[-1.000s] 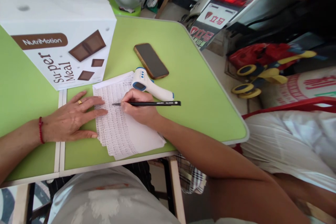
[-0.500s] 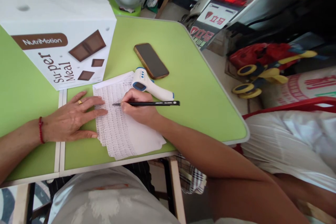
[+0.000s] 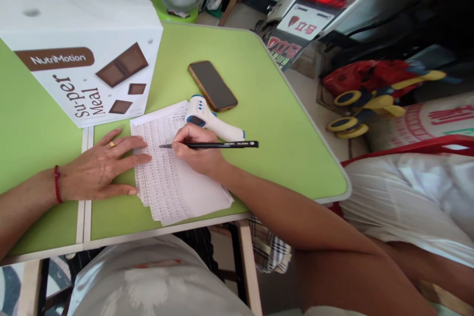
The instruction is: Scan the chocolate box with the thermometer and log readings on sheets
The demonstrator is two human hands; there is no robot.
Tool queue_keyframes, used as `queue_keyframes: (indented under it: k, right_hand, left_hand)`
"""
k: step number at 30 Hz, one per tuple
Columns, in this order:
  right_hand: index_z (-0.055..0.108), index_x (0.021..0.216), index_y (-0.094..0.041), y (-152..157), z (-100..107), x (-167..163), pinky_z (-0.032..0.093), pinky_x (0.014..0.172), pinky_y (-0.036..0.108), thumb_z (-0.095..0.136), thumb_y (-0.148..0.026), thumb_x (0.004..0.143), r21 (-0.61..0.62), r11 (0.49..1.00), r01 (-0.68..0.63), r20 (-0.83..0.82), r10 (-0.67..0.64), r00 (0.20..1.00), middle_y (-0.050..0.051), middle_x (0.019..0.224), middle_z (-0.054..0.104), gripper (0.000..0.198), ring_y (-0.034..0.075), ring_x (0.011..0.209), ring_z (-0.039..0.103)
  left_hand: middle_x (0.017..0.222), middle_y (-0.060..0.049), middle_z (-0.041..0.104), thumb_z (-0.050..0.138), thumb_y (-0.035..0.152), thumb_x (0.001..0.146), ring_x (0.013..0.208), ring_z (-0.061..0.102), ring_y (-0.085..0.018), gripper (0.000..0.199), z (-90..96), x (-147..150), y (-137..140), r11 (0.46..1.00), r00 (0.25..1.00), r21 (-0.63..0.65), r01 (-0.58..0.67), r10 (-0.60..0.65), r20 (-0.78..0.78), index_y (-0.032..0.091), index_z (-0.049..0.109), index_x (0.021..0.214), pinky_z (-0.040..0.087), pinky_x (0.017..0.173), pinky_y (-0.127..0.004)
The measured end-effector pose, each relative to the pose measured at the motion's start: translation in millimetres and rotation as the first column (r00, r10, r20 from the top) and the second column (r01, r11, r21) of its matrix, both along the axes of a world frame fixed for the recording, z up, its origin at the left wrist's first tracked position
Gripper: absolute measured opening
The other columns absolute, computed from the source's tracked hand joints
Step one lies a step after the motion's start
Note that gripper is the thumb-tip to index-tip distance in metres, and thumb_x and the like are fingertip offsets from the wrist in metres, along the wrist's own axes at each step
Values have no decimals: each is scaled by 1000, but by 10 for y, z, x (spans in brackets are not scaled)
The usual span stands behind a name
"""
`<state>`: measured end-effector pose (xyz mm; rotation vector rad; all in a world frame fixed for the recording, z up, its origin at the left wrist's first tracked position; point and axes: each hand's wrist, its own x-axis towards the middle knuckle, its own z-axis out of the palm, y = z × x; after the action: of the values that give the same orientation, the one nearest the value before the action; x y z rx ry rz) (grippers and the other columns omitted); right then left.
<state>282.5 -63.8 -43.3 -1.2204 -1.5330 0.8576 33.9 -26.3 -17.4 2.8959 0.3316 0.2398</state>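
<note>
On green tabletop, at handwritten sheets: prob. mid-writing, w/ R hand pinched tight round pen, L hand spread wide, gripping nothing, fingertips on sheets. Nxt stroke: brace sheets, guide pen.

The flat light-green tabletop is finished smooth and lightly glossy across its 2 panels, edged in pale, smooth trim. Thin, matt white paper is seen in the stack of handwritten sheets. The tall white card box is finished smooth and printed, with a soft sheen. On the dark rectangular phone, glossy glass is framed by a brown, plastic-looking surround. The white-and-blue handheld thermometer is moulded in smooth plastic, as is, apparently, the slim black pen. The yellow finger ring is marked by a metallic shine.
</note>
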Motion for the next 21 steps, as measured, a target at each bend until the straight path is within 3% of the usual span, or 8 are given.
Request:
queue_keyframes:
  k: [21]
  right_hand:
    - [54,64,-20,-48,-29,-25,35,47,23,61,-20,70,-28,994,-106,-19,106,994,-6,56,52,8,7,49,41]
  left_hand:
    - [138,-23,47,39,56,100,133,44,-34,56,-3,2,-2,1000,1000,5,2,-2,4,15,44,138,25,113,-59]
